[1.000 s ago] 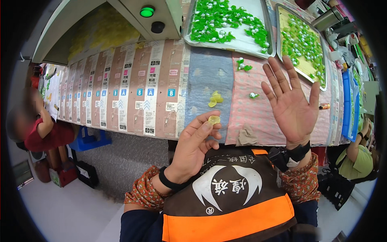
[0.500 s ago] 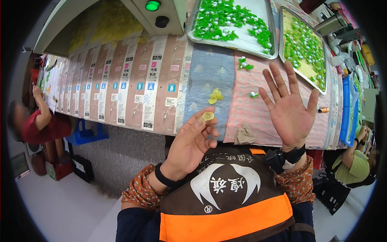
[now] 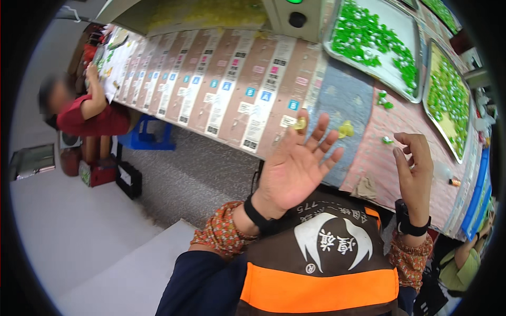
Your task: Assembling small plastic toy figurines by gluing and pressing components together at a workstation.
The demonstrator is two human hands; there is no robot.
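Between the thumb and forefinger of my left hand (image 3: 295,171) is a small translucent yellow cup-shaped piece (image 3: 299,124); the other fingers are spread, palm up. Similar yellow pieces (image 3: 346,129) lie on the blue cloth (image 3: 340,89) just right of that hand. My right hand (image 3: 416,171) is raised above the pink checked cloth (image 3: 363,152), fingers bent, with a small gap between thumb and forefinger and nothing visible in it. Nearest to it is a small green-and-white piece (image 3: 387,140). Farther back lies a green cluster with white balls (image 3: 385,100).
A metal tray (image 3: 372,73) of green-and-white pieces stands at the back, beside another tray (image 3: 444,124) of green and yellow ones. A machine housing (image 3: 297,31) stands at the far edge. A crumpled beige rag (image 3: 365,188) lies near the front. Co-workers sit left (image 3: 97,113) and right (image 3: 466,263).
The view has swung left. My left hand has turned palm up with fingers spreading, still pinching the yellow piece. My right hand has gone from flat and spread to bent fingers.
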